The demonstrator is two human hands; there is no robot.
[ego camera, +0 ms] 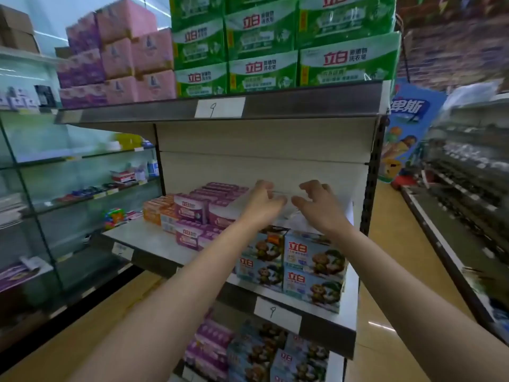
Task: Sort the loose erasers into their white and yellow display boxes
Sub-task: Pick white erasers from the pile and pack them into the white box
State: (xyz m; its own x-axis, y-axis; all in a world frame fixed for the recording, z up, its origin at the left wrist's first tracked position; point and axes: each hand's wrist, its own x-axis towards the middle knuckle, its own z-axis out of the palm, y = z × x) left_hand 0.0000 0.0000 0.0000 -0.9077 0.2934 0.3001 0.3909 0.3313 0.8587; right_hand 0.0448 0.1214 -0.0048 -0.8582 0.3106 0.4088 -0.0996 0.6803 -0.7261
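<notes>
You are reaching both hands over the middle shelf point(143, 238); your left hand point(263, 202) and right hand point(316, 206) are curling their fingers round something pale and blurred. Erasers and display boxes aren't identifiable here, so steady your view before lifting.

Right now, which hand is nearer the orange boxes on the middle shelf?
Left. The left hand is over the purple boxes, which sit right next to the orange boxes. The right hand is farther right, above the blue boxes.
</notes>
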